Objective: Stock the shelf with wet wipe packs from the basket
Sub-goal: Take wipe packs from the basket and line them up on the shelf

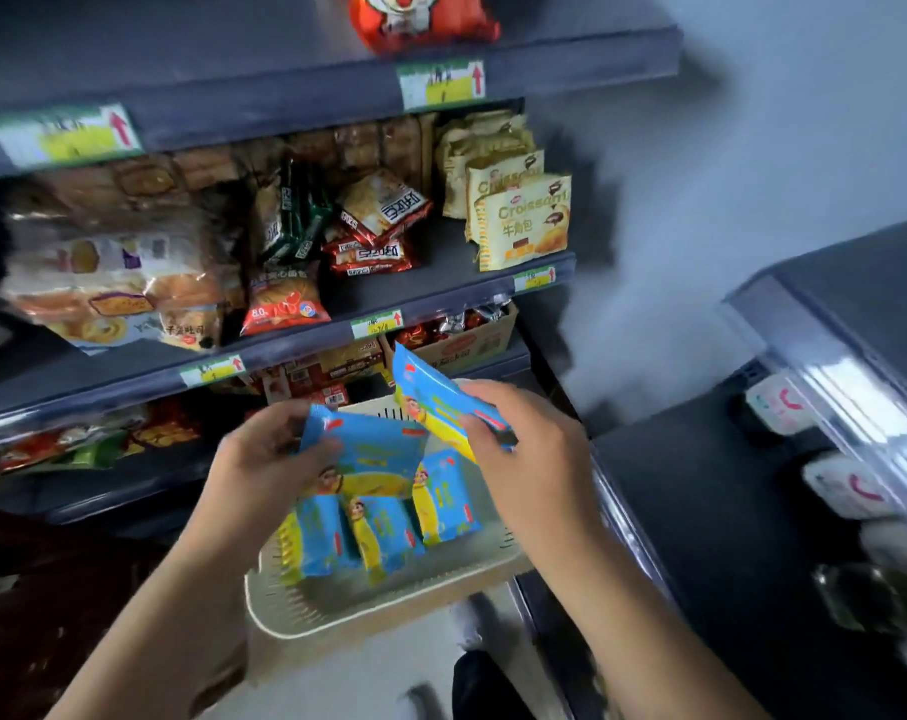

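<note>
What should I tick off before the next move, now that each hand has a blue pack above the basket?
1. Left hand grips a wet wipe pack: ok, fingers curl round its edge.
2. Right hand grips a second pack: ok, though that pack is tilted.
3. Both held packs are lifted above the basket: ok.
4. More packs to stock: ok, several stand inside the basket.
5. Free spot for wipes on the shelves: cannot tell; the parts in view hold snacks and bread.
</note>
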